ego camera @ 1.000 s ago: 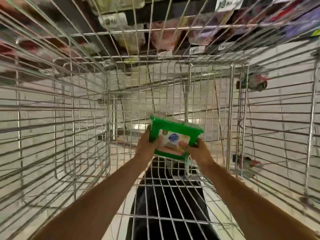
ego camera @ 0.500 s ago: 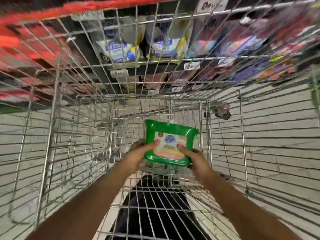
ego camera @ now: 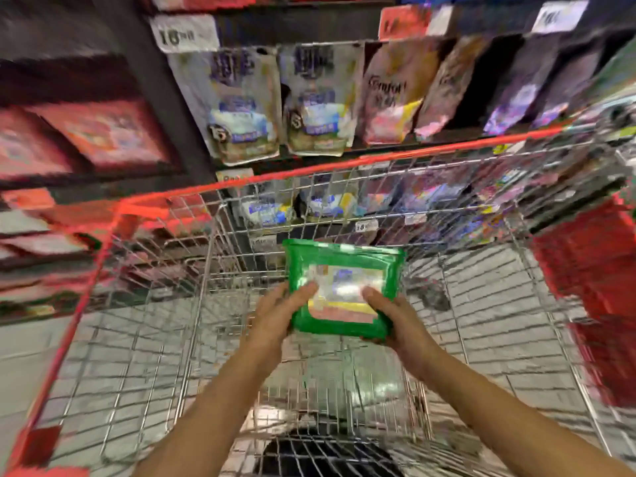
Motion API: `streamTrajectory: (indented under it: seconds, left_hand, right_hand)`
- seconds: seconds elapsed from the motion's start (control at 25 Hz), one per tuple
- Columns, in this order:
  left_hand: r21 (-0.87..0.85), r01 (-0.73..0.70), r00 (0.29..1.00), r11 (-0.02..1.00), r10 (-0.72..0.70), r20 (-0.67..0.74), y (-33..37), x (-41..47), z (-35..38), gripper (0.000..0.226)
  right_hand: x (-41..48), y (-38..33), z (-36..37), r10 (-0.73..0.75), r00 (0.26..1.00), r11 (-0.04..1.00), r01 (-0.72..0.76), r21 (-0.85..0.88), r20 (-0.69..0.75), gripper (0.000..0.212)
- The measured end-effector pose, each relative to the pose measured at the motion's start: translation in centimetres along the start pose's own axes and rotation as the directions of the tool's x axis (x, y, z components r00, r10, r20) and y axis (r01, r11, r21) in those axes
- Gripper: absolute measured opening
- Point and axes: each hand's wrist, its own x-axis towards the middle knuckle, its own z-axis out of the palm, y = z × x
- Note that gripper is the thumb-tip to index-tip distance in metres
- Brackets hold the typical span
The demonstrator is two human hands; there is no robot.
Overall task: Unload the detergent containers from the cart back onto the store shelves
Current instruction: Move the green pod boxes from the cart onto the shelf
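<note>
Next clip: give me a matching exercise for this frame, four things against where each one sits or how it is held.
Things
1. green plastic detergent tub
2. silver wire shopping cart with red rim
3. white and blue refill pouches
4. white price tag

Places or states
A. fixed at the upper left, above the pouches
B. standing on the dark store shelf beyond the cart
C. gripped between the left hand and right hand
D. its basket lies beneath both hands

Pairs: 1-C, 2-D, 3-B, 4-A
</note>
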Motion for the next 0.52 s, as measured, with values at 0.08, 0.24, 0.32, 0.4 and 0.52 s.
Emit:
streamTrajectory:
  seconds: [0.08, 0.24, 0.32, 0.4, 0.52]
  left_hand:
    - [-0.012, -0.083, 0.996, 0.996, 0.083, -0.034, 2.1, -3.1, -0.4, 0.034]
    - [-0.094, -0.250, 0.965, 0.964, 0.241, -0.099, 4.2, -9.5, -1.4, 0.064]
    - [-0.099, -0.307, 0.942, 0.946, 0.287, -0.175, 4.1, -12.5, -2.1, 0.067]
    - [-0.079, -0.344, 0.913, 0.936, 0.314, -0.262, 3.4, -14.9, -2.6, 0.069]
    - [-0.114, -0.407, 0.862, 0.906, 0.340, -0.376, 1.5, -18.5, -3.0, 0.062]
  right_hand:
    - [-2.3, -1.7, 1.7, -0.131, 0.990, 0.990, 0.133, -0.037, 0.047, 0.088]
    - [-6.6, -3.9, 4.9, -0.329, 0.932, 0.940, 0.339, -0.045, 0.151, 0.058]
    - [-8.4, -4.4, 6.1, -0.336, 0.905, 0.931, 0.361, -0.054, 0.260, 0.063]
    - [-9.9, -4.7, 6.7, -0.340, 0.873, 0.923, 0.381, -0.055, 0.348, 0.060]
    - [-11.6, -4.3, 7.7, -0.307, 0.835, 0.923, 0.378, -0.071, 0.458, 0.057]
